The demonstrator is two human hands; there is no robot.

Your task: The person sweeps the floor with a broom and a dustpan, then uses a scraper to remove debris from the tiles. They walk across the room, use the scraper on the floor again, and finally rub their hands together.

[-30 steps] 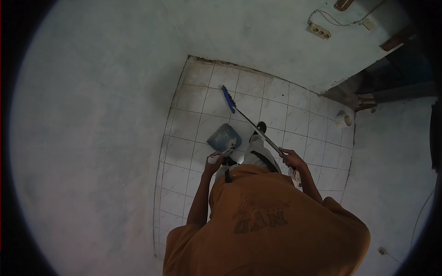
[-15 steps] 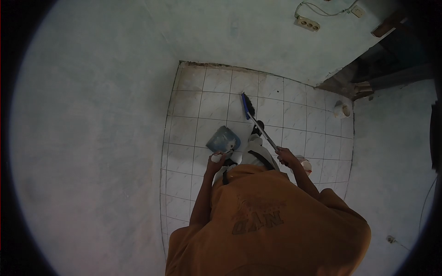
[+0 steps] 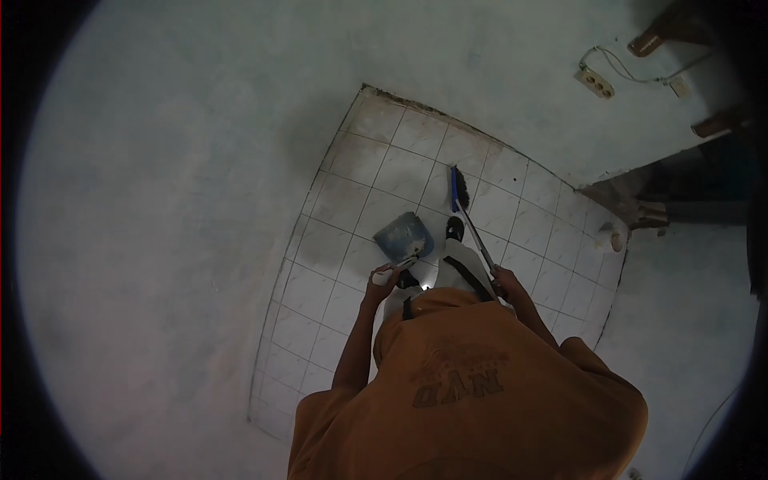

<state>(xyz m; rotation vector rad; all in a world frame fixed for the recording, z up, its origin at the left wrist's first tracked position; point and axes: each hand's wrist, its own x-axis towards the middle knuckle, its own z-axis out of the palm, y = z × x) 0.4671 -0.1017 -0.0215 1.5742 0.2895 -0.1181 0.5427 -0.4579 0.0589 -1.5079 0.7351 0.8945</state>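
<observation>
My left hand (image 3: 381, 283) is closed round the handle of a blue-grey dustpan (image 3: 404, 238), whose pan lies over the floor tiles in front of my feet. My right hand (image 3: 504, 283) grips the grey stick of a broom (image 3: 477, 237). The blue broom head with dark bristles (image 3: 458, 190) is at floor level, beyond my foot and to the right of the dustpan. A small pale patch shows inside the pan near its handle; what it is I cannot make out.
White tiled floor (image 3: 312, 280) meets pale walls on the left and ahead. A whitish container (image 3: 612, 238) stands by the right wall. A socket strip (image 3: 594, 82) with a cable hangs on the far wall. A dark opening (image 3: 680, 188) is at the upper right.
The view has turned, so the floor and walls appear tilted. Both hands keep their hold on the dustpan and broom. The pale container near my right arm is no longer visible.
</observation>
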